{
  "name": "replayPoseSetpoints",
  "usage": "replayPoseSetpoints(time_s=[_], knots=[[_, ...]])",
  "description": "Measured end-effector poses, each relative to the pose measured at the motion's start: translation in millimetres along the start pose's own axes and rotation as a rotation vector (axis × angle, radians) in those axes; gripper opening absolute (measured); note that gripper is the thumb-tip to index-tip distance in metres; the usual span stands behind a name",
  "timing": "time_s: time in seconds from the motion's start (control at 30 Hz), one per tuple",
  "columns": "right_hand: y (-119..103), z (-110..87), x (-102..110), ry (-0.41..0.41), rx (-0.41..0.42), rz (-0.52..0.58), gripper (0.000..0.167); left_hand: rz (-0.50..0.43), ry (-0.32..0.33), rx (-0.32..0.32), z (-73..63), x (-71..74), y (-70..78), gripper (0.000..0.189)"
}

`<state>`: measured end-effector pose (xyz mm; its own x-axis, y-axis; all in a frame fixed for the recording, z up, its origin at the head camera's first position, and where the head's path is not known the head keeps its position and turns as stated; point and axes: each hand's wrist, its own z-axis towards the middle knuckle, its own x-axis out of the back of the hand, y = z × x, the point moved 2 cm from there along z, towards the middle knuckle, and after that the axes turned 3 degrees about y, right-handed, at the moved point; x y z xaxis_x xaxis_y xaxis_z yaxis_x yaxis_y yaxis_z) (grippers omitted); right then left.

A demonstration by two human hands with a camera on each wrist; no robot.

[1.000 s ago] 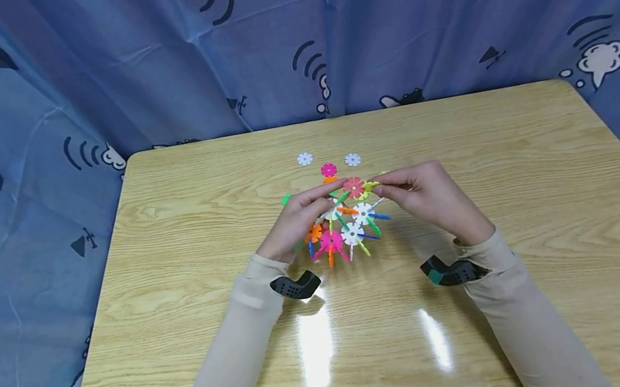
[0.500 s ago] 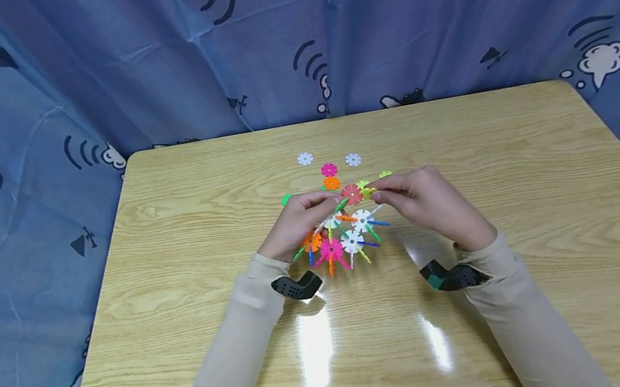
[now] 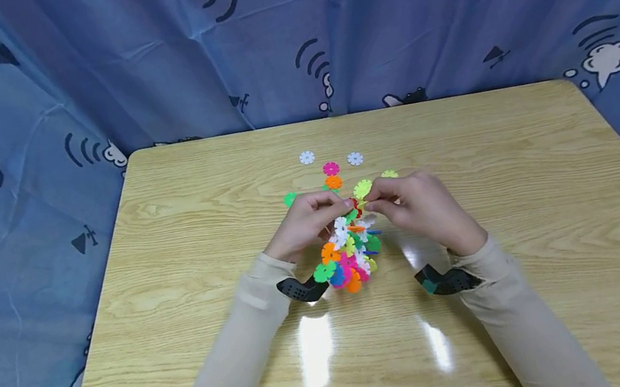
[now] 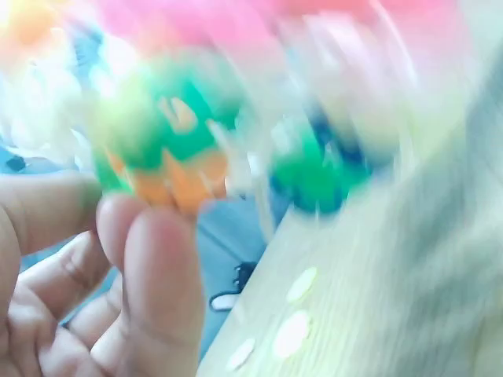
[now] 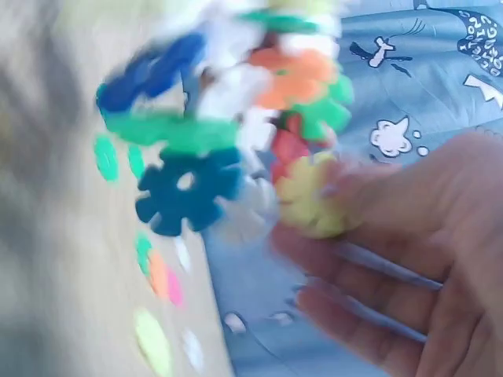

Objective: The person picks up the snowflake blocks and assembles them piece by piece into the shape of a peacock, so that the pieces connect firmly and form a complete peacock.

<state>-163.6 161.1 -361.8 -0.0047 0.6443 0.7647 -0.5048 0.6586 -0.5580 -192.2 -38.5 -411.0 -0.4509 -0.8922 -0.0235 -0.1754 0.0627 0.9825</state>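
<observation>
My left hand (image 3: 305,223) pinches the upper part of a cluster of interlocking notched plastic discs (image 3: 348,261). Pink, white, orange, green and blue pieces fan out below its fingers, tilted toward me. Between thumb and fingers of my right hand (image 3: 422,212) is a yellow disc (image 5: 305,198), clearest in the right wrist view. It meets a red disc (image 5: 289,149) on the cluster's edge; whether their slots are joined I cannot tell. An orange disc (image 4: 185,182) and a green disc (image 4: 314,177) look blurred in the left wrist view.
Loose discs lie behind the hands on the wooden table (image 3: 200,240): white (image 3: 306,157), pink (image 3: 331,168), orange (image 3: 334,182), yellow-green (image 3: 363,189) and green (image 3: 290,200). A blue patterned curtain (image 3: 269,34) hangs beyond the far edge.
The cluster has turned and swung lower toward me, so its discs now show their broad faces. Both hands have drawn closer together, the right one moving slightly left and down.
</observation>
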Motion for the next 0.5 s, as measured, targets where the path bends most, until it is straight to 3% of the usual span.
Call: replayPoseSetpoints(time_s=[0.1,0.23,0.37,0.5], knots=[[1.3,1.4,-0.5,0.012,-0.055,0.111,0.002,0.0,-0.015,0.015,1.1,-2.6,1.2,0.023],[4.9,1.8,3.3,0.11,-0.126,0.176,0.004,-0.024,0.011,0.02,0.8,1.6,1.1,0.027],[7.0,1.9,6.0,0.165,-0.114,0.211,0.002,-0.017,0.056,-0.011,-1.4,7.1,1.0,0.026],[6.7,3.0,6.9,0.136,-0.081,0.25,0.004,-0.015,0.038,-0.037,-3.9,7.7,0.6,0.025]])
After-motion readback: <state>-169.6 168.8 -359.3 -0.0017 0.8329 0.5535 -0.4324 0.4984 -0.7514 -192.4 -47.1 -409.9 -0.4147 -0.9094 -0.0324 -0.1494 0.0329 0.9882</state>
